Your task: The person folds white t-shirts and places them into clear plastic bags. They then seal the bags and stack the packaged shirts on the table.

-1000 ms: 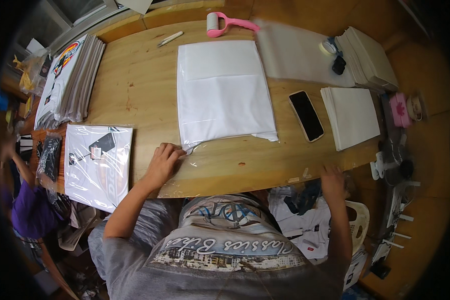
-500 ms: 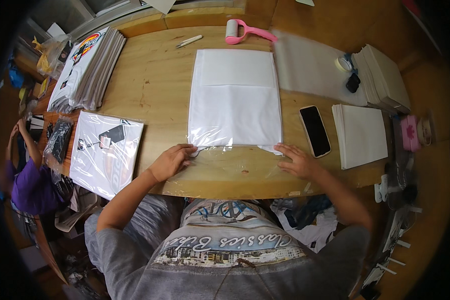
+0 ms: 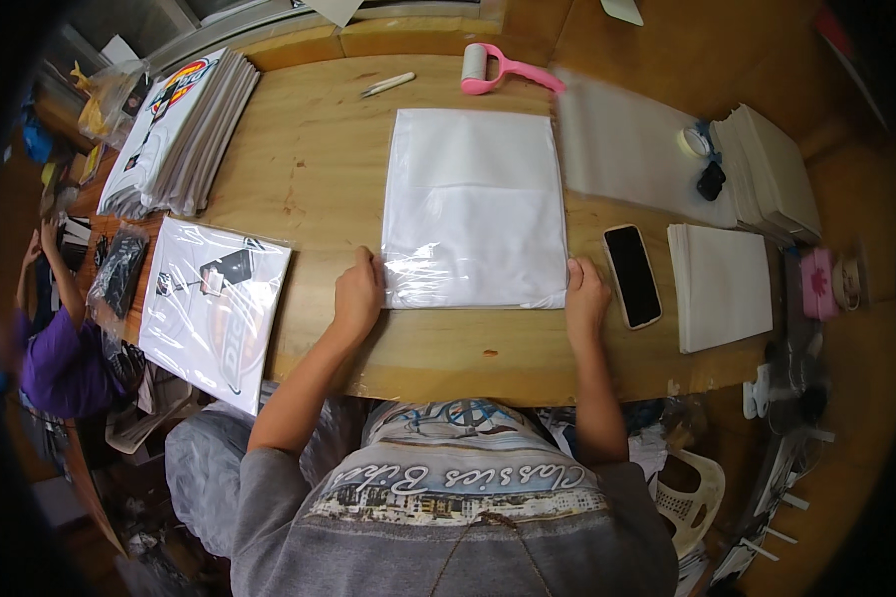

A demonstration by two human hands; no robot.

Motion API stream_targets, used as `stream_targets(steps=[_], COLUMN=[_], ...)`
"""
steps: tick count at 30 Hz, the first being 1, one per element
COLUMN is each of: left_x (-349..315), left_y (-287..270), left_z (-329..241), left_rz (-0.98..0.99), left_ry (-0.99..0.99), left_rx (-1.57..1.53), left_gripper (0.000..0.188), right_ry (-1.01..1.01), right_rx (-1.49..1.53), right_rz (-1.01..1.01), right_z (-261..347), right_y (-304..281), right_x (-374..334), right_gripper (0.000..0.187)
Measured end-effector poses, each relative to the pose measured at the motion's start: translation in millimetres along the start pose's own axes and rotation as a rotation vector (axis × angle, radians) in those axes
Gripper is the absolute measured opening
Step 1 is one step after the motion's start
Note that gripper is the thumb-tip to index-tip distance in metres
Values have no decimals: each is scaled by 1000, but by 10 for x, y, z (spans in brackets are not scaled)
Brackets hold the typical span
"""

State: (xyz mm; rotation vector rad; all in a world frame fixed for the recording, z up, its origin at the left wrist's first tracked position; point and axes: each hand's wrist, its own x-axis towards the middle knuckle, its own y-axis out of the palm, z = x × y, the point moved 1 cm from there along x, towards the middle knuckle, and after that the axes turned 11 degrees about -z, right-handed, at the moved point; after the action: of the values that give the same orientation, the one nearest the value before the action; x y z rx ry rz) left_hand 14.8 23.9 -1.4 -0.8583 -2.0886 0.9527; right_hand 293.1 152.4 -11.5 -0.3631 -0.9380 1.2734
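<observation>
A phone [image 3: 632, 279] lies just beside the right hand [image 3: 588, 292], the closest thing on that side, and past it a stack of white sheets [image 3: 724, 289] takes up the tabletop's [image 3: 319, 149] right end. Farther back on the right, translucent plastic sheeting [image 3: 617, 149] runs up to a thick pale stack [image 3: 777, 179], with a tape roll [image 3: 695, 142] and a small black object [image 3: 710, 181] near where they meet. A pink lint roller [image 3: 513, 68] and a white pen-shaped tool [image 3: 388, 85] lie beyond the far edge of the bagged white cloth [image 3: 475, 229]. At left, a tall pile of folded white garments [image 3: 189, 139] stands at the back, and a bagged printed garment [image 3: 219, 298] lies near the front, its lower corner reaching past the near edge. The bagged white cloth lies flat in the middle, between both hands. The left hand [image 3: 360, 289] touches its left side near the lower corner; the right hand touches the opposite side. Fingers are curled at both edges, but I cannot tell whether either grip pinches the bag or only presses it. Bare wood separates the cloth from the left-hand piles, and another strip runs between its lower edge and the tabletop's curved front edge.
</observation>
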Motion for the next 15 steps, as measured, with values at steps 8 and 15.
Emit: stream_targets(steps=[8, 15], left_x=[39, -82], left_y=[52, -115], left_z=[-73, 104], left_rz=[-38, -206], left_ry=[294, 229], left_rx=[498, 13], left_gripper=[13, 27], right_ry=[-173, -345], right_rx=[-556, -108], right_rz=[16, -263], right_z=[123, 148], right_y=[-29, -74], right_x=[49, -25], right_gripper=[12, 10])
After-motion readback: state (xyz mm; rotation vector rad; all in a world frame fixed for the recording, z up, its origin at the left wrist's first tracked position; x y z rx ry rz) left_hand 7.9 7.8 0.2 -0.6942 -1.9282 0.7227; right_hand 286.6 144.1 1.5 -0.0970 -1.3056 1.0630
